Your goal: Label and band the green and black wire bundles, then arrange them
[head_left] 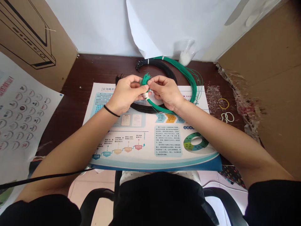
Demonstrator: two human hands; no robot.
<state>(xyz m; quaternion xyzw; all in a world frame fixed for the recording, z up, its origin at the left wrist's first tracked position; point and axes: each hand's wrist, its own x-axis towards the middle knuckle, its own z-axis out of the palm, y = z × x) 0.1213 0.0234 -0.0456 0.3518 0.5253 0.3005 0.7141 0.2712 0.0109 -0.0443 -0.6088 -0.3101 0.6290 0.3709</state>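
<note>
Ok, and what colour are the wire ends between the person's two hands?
The wire ends are green, best seen in the head view.

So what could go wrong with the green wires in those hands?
The tips of the green wires might fan out if the left hand or right hand slips. A few strands already bow away from the coil's outer side, so they could snag. A clear plastic container sits close by and might get knocked.

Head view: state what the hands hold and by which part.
Left hand and right hand hold the green wire bundle near its bristly end.
</note>
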